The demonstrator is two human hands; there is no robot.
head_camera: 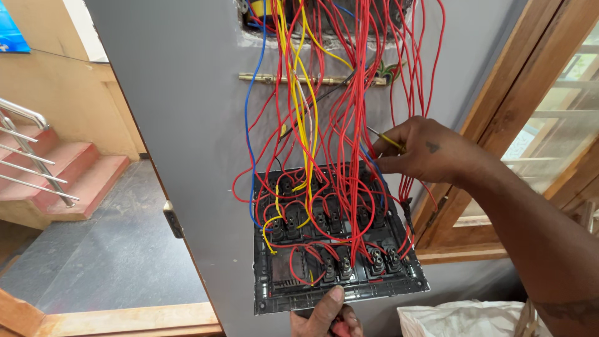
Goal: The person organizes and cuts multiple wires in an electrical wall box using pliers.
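Note:
A black switch plate [399, 284] hangs face-down from the grey wall [187, 93], its back full of switch modules. Many red wires [349, 125], some yellow ones [304, 112] and a blue one [248, 125] run down to it from a wall box at the top. My left hand [326, 315] holds the plate's lower edge, thumb pressed on the frame; something red shows under the fingers. My right hand [424, 153] pinches a thin yellow-handled tool [388, 140] among the wires at the plate's upper right corner.
A brass terminal bar [312, 79] is fixed across the wall above the plate. A wooden window frame [499, 125] stands right. Red steps with a steel railing [37, 162] and a dark tiled floor lie left. A white sack [462, 318] sits at bottom right.

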